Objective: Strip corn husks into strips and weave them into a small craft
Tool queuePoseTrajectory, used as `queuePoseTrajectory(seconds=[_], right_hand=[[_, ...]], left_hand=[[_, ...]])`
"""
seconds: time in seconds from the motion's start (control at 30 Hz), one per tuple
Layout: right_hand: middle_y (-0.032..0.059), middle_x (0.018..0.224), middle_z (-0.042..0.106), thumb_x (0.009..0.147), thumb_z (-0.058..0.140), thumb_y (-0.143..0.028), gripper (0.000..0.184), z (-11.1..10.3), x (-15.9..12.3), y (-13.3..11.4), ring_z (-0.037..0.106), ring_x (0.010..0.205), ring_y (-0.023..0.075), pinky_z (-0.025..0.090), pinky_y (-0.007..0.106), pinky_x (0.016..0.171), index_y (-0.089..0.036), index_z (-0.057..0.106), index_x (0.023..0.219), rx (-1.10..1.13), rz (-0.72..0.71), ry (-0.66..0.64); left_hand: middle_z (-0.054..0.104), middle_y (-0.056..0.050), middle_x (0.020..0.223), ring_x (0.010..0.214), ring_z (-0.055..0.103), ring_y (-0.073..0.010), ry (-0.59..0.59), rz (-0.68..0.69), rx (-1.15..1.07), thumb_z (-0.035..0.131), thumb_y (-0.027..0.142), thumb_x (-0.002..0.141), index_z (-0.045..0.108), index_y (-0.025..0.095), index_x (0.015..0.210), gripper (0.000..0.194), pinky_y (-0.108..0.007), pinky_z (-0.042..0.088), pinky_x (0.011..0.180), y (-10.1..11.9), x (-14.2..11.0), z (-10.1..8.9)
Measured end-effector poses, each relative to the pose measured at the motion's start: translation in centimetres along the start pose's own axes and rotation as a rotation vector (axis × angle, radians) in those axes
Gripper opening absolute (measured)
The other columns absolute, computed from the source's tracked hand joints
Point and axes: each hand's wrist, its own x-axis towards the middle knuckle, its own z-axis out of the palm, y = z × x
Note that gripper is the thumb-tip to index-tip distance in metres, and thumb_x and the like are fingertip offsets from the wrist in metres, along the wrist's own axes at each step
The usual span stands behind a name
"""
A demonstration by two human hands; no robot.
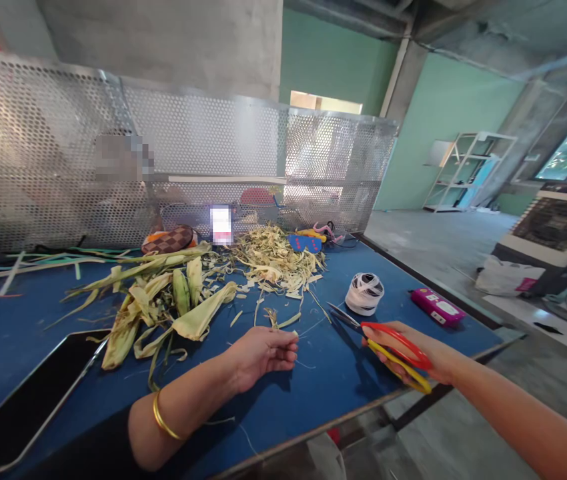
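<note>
My left hand, with a gold bangle on the wrist, is closed in a pinch above the blue table. A tiny pale bit shows at its fingertips, too small to name. My right hand grips scissors by their red and yellow handles, blades pointing left and slightly parted. Just beyond the blades sits a ball of white and dark thread. Strips of dried corn husk lie in a loose bunch past my left forearm. Behind them spreads a heap of husk scraps.
A long dark tray-like panel lies at left. A purple box is near the table's right edge. A lit phone and a checkered pouch stand by the perforated metal screen, behind which a person shows.
</note>
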Motion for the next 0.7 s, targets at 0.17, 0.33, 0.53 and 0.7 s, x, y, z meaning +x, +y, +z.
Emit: queuePoseTrajectory(seconds=[0.17, 0.33, 0.53, 0.7], right_hand=[[-0.0062, 0.05, 0.047, 0.074, 0.061, -0.048, 0.031, 0.7, 1.1, -0.7, 0.038, 0.032, 0.0061, 0.034, 0.018, 0.03, -0.018, 0.055, 0.076, -0.133, 0.029, 0.01], [-0.0005, 0.057, 0.055, 0.078, 0.054, -0.048, 0.03, 0.5, 1.6, -0.5, 0.052, 0.047, 0.0132, 0.038, 0.023, 0.043, -0.019, 0.054, 0.071, -0.63, -0.158, 0.175], [0.0118, 0.086, 0.07, 0.085, 0.047, -0.034, 0.024, 1.3, 2.1, -0.2, 0.066, 0.079, 0.027, 0.039, 0.029, 0.057, -0.017, 0.057, 0.099, -1.234, -0.267, 0.454], [0.0157, 0.089, 0.069, 0.08, 0.056, -0.029, 0.02, 2.3, 1.6, -1.3, 0.066, 0.082, 0.0297, 0.043, 0.032, 0.061, -0.016, 0.063, 0.094, -1.381, -0.318, 0.478]], left_hand=[[0.061, -0.002, 0.063, 0.056, 0.058, -0.0091, -0.012, 0.011, 0.007, 0.071, 0.022, 0.07, 0.062, 0.01, 0.07, 0.014, -0.022, 0.051, 0.062, -0.1, 0.1, -0.1], [0.061, -0.002, 0.063, 0.055, 0.058, -0.009, 0.0, 0.011, 0.052, 0.072, 0.024, 0.067, 0.062, 0.011, 0.068, 0.017, -0.022, 0.05, 0.061, -0.1, -0.1, 0.1], [0.062, -0.002, 0.064, 0.052, 0.057, -0.0093, 0.026, 0.072, 0.385, 0.069, 0.03, 0.065, 0.063, 0.013, 0.065, 0.019, -0.018, 0.04, 0.044, -0.1, -0.7, 0.7], [0.061, -0.001, 0.062, 0.046, 0.054, -0.0085, 0.029, 0.146, 0.628, 0.064, 0.034, 0.064, 0.062, 0.014, 0.061, 0.021, -0.018, 0.031, 0.04, 0.5, -1.5, 0.4]])
